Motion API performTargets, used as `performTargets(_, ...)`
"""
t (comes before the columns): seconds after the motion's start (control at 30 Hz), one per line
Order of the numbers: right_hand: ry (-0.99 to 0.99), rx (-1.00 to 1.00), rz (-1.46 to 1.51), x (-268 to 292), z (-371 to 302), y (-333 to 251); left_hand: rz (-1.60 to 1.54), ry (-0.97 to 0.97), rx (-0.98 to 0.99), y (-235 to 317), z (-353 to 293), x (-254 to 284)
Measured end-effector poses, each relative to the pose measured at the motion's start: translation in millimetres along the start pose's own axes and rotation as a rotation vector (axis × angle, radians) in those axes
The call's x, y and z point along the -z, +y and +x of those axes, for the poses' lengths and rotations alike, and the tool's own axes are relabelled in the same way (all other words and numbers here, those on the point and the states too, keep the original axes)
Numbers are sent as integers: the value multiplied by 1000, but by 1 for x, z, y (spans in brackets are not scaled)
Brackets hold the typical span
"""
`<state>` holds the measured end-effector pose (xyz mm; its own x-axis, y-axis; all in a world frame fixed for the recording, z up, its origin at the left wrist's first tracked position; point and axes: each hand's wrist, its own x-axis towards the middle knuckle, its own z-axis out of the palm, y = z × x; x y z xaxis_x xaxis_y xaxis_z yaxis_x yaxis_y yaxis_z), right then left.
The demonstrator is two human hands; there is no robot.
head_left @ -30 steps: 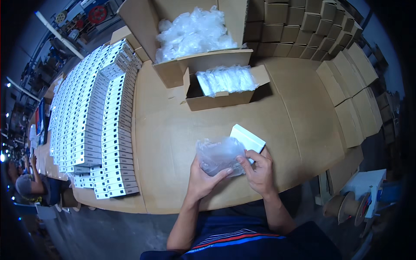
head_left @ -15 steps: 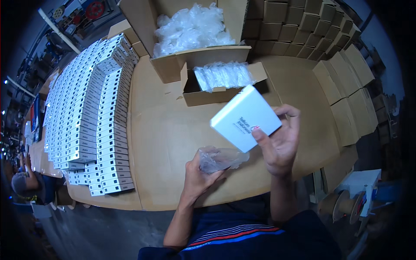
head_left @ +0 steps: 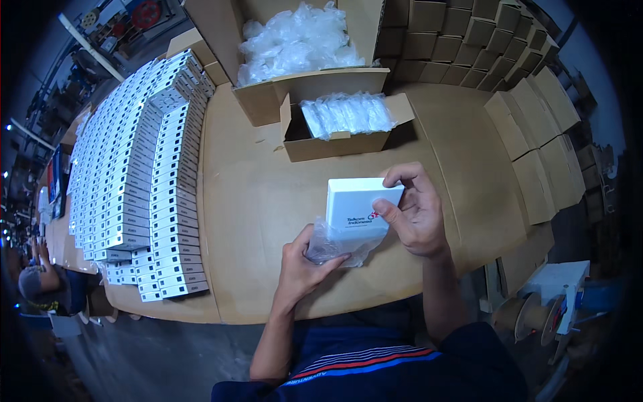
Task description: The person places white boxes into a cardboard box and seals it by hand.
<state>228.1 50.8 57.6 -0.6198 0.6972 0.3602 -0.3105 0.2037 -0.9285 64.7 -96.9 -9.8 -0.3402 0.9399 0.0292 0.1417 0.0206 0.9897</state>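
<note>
A flat white box (head_left: 358, 204) with dark print and a small red mark is upright over the near middle of the table. My right hand (head_left: 418, 218) pinches its right edge, thumb on the printed front. My left hand (head_left: 305, 264) grips a clear plastic bag (head_left: 321, 249), and the box's lower end is inside the bag's mouth. Behind them stands an open cardboard carton (head_left: 335, 149) with a row of bagged white boxes (head_left: 348, 115) in it.
Tall stacks of white boxes (head_left: 177, 208) line the table's left side. A large carton of loose plastic bags (head_left: 295, 40) stands at the back. Brown cartons (head_left: 445, 47) are piled back right, and open cartons (head_left: 546, 174) stand at the right edge. A person (head_left: 50, 281) is at far left.
My right hand has brought the white box down and left and turned it more upright. Its lower end has gone into the plastic bag in my left hand.
</note>
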Motion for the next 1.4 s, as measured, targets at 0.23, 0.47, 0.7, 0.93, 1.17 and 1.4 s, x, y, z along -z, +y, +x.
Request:
performTargets(0.23, 48, -152, -277, -9, 9, 11, -104, -12, -14, -1, -1, -5)
performTargets(0.47, 28, -388, -64, -11, 4, 31, -539, 103, 135, -31, -6, -10)
performTargets(0.7, 80, -472, 369, -6, -40, 53, -673, 203, 96, -38, 4, -6)
performTargets(0.93, 165, -304, 587, -10, -41, 75, -367, 139, 3, -36, 6, 6)
performTargets(1.17, 94, -215, 529, -10, -32, 66, -390, 57, -127, -11, 16, 6)
performTargets(1.4, 91, -237, 488, -18, -30, 59, -384, 166, -41, -22, 13, 6)
